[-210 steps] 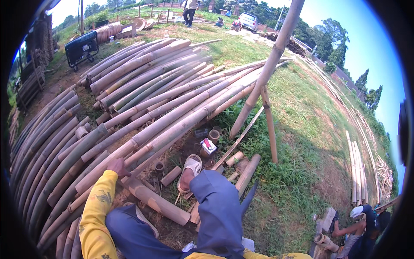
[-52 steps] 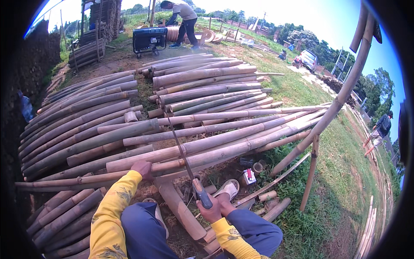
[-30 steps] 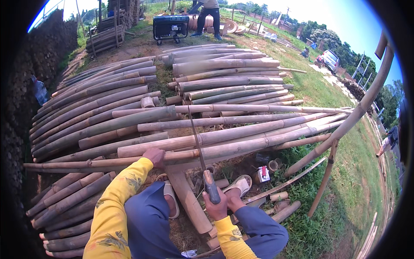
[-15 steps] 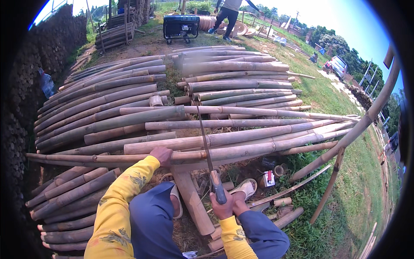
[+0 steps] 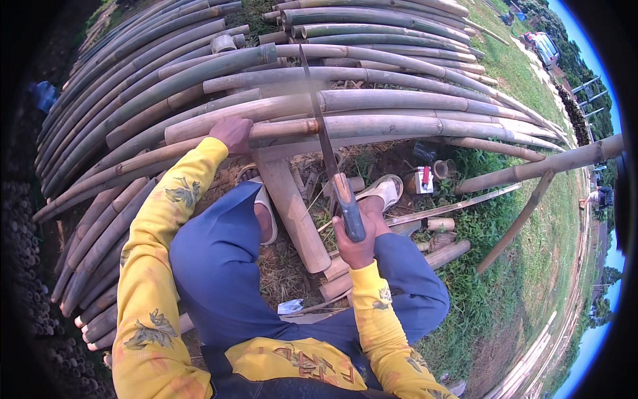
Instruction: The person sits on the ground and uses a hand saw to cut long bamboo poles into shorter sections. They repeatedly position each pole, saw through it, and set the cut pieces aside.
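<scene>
Near the centre of the frame, our right hand (image 5: 357, 246) holds a long-bladed tool (image 5: 321, 126), its fingers closed around the handle, which is part bare wood and part dark. The blade points toward the top of the frame and crosses the slim bamboo pole (image 5: 286, 128) and the thick pale pole (image 5: 272, 108) just beyond it (whether the edge touches either one, we cannot tell).

Left of the blade, our left hand (image 5: 232, 135) lies over the slim bamboo pole, its fingers curled on it and their tips hidden from us. That pole runs from the lower left side of the stack up to the middle of the frame.

Below it, a short thick bamboo length (image 5: 292, 216) slants between our feet, and right of that a pale sandal (image 5: 387, 190) shows near a small white box (image 5: 424, 179) with something red on it. Many more bamboo poles (image 5: 139, 83) fill the upper left. A propped pole (image 5: 531, 166) reaches toward the right edge, above the grass (image 5: 488, 229), and a car (image 5: 546, 48) stands in the upper right.
</scene>
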